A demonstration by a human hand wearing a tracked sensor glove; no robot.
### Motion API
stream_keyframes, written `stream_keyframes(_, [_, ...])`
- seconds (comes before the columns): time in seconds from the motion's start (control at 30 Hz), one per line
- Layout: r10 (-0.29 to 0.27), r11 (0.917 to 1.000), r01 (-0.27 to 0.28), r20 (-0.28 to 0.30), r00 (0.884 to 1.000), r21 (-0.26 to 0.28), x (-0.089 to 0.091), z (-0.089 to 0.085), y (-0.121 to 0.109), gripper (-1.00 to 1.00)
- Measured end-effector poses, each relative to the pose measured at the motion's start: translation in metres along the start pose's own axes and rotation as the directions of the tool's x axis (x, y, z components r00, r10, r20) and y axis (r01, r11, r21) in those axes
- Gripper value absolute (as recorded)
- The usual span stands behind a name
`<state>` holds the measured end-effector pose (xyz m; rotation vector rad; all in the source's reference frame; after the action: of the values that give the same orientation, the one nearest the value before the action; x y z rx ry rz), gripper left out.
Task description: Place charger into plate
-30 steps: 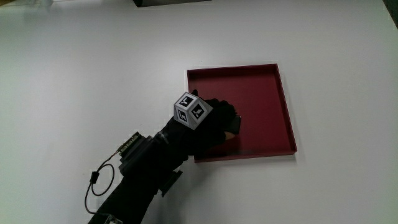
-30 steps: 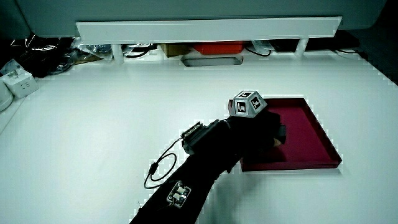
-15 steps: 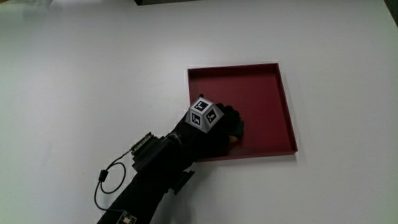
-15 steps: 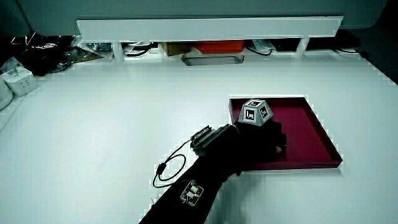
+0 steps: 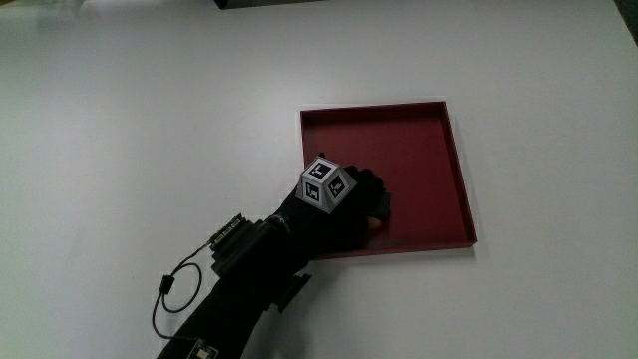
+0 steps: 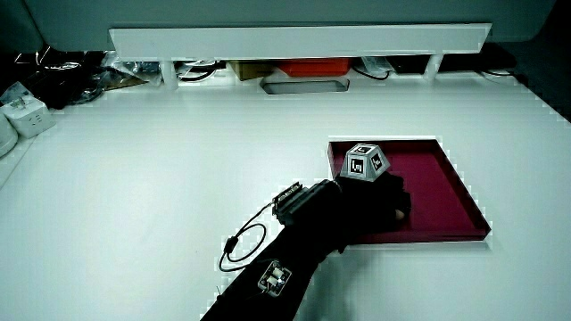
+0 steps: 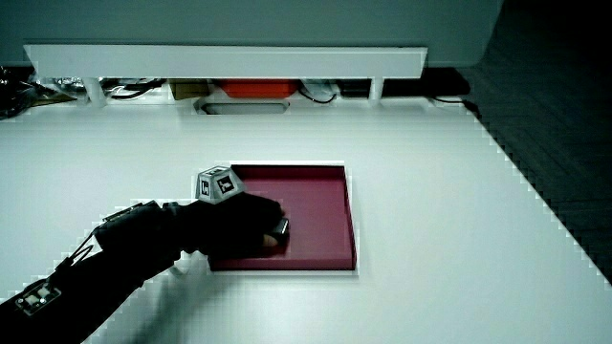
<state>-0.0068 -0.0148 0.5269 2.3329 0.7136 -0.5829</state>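
A dark red square plate [image 5: 455,150] with a low rim lies on the white table, and it shows in both side views [image 6: 464,192] [image 7: 350,215]. The hand [image 5: 377,207] reaches in over the plate's corner nearest the person, with its fingers curled low at the plate's floor [image 6: 400,207] [image 7: 277,232]. A small dark charger [image 7: 283,227] sticks out from the fingertips and is mostly hidden by the glove [image 5: 381,204]. The patterned cube [image 5: 326,183] sits on the back of the hand.
A thin cable loop [image 5: 167,291] hangs off the forearm, nearer to the person than the plate. Along the low partition [image 6: 299,40] stand a red box [image 6: 312,68] and a grey tray [image 6: 303,86]. White adapters [image 6: 22,120] lie at the table's edge.
From a second ago, the hand has moved a little farther in over the plate and sunk lower with the charger. In the last half second it has barely shifted.
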Motion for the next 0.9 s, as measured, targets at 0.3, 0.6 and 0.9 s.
stream_keyframes(0.3, [0.005, 0.9996, -0.005, 0.018, 1.000, 0.027, -0.003, 0.003, -0.003, -0.47])
stream_keyframes(0.6, [-0.052, 0.9860, 0.036, 0.091, 0.994, 0.163, -0.018, 0.040, -0.032, -0.95])
stream_keyframes(0.9, [-0.082, 0.9776, 0.044, 0.180, 0.980, 0.206, -0.041, 0.088, -0.069, -1.00])
